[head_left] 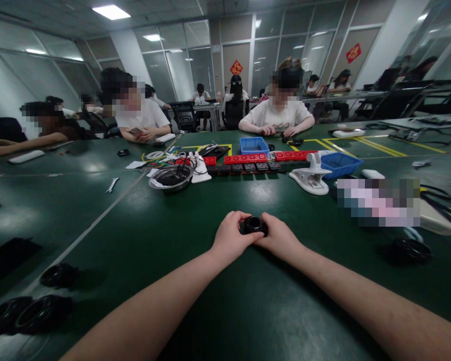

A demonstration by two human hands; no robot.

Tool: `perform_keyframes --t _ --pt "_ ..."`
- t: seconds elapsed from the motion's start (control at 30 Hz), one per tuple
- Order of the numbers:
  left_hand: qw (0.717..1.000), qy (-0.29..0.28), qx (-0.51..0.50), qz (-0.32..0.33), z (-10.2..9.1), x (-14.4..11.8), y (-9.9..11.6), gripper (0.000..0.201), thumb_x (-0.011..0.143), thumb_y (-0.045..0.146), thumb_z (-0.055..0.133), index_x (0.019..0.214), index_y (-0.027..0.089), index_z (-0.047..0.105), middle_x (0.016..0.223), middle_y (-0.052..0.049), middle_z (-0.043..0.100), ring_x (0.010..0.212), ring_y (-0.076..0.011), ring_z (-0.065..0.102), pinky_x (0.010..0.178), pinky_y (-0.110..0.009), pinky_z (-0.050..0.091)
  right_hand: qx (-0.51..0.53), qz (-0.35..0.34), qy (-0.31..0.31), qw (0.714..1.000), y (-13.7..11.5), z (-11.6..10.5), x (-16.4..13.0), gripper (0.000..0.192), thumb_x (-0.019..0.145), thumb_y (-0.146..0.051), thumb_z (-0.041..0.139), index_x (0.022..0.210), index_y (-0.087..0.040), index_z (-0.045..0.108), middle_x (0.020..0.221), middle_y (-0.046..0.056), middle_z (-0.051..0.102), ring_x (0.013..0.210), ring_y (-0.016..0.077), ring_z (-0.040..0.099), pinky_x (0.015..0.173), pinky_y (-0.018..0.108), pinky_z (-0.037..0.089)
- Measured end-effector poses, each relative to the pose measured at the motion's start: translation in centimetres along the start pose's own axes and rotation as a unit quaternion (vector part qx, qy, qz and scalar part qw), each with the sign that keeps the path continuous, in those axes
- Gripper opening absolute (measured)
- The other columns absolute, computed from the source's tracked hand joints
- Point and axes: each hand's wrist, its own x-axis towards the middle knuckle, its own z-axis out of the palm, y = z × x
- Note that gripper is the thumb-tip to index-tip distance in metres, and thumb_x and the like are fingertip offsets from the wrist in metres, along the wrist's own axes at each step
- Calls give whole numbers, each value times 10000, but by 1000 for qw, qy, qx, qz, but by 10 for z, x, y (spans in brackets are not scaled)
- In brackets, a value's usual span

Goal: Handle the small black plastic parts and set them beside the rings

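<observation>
Both of my hands meet over the green table (165, 225), gripping one small black ring-shaped part (254, 223) with a round hole facing up. My left hand (233, 233) curls round its left side, thumb along the near edge. From the other side my right hand (280, 234) holds it, with the thumb near the left thumb. The fingers hide much of the part's sides. Similar black round parts (59, 275) lie at the left, two of them close together (45, 313) near the lower left edge. Another black round part (408, 250) lies at the right.
Ahead are a metal bowl (171, 178), red socket strips (244, 159), a blue bin (254, 145), a second blue bin (340, 164) and a white clamp base (311, 180). A wrench (113, 185) lies at left. A blurred-out item (378, 203) sits at right. Co-workers sit across the table.
</observation>
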Motion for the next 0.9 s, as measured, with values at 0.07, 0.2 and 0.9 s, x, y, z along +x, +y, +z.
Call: perform_keyframes --t 0.07,0.2,0.9 --pt "999 19 28 -2 1 -3 3 361 550 343 670 845 188 531 799 2 516 728 -143 469 634 -256 380 -18 8 17 1000 -2 3 -2 231 576 -276 570 626 -182 365 611 -22 454 536 98 395 456 202 234" --pt "999 22 40 4 -1 -3 3 355 557 358 664 838 186 531 800 -1 515 739 -148 468 642 -263 377 -16 10 18 1000 0 4 -2 219 582 -293 579 642 -179 402 628 -10 479 557 110 419 470 209 256" --pt "988 -125 -49 75 -8 9 -10 411 588 344 651 954 196 539 764 5 449 633 -99 406 563 -208 349 215 -129 -271 930 22 -29 16 327 670 -216 566 983 -141 513 878 19 553 797 147 501 703 252 385"
